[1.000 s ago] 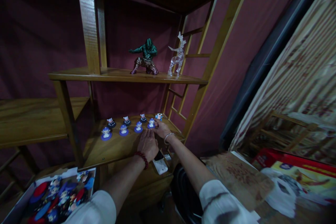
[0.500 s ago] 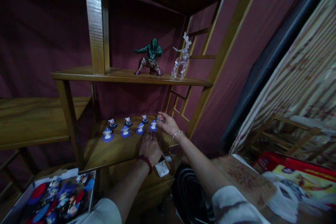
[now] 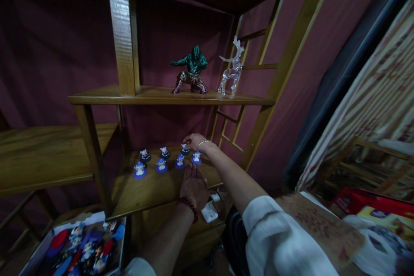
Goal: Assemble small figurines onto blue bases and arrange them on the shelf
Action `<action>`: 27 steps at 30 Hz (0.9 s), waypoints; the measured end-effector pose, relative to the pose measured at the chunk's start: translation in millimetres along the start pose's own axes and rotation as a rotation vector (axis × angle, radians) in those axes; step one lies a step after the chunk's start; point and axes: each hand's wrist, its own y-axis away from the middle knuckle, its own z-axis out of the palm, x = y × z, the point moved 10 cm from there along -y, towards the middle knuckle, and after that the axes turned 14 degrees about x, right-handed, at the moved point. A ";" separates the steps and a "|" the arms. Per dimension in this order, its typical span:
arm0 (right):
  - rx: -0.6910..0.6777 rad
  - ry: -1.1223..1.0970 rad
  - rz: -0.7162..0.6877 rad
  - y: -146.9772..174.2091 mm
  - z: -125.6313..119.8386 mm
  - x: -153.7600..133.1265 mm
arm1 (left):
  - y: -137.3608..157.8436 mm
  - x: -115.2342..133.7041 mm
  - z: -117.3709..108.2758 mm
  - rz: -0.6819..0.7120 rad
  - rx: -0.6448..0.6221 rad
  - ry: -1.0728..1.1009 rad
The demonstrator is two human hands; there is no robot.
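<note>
My right hand [image 3: 195, 140] reaches over the back row, its fingers curled at the head of a small figurine [image 3: 185, 149] on a dark base. Two similar dark-based figurines stand left of it, one [image 3: 164, 152] nearer and one [image 3: 145, 155] farther. In front is a row of figurines on purple bases, among them one at the right end [image 3: 196, 158] and one at the left end [image 3: 139, 170]. My left hand [image 3: 194, 187], fingers stretched out, lies on the lower shelf [image 3: 129, 198] just before the right-end purple figurine. Something bluish under my right wrist is mostly hidden.
Above, an upper shelf [image 3: 152, 97] bears a green-and-purple crouching figure [image 3: 193, 71] and a clear deer statuette [image 3: 233, 69]. At lower left, a box [image 3: 121, 241] holds several jumbled figurines and discs. A wooden post [image 3: 258, 138] bounds the right side. White packets [image 3: 210, 212] lie below the shelf.
My right hand has moved left, from behind the right-end purple figurine to the dark-based figurine beside it. My left hand stays on the shelf. The view has shifted slightly.
</note>
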 end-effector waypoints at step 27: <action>-0.279 0.390 -0.095 1.1 15.7 -26.8 | 0.9 -2.0 5.6 0.053 -0.186 -0.460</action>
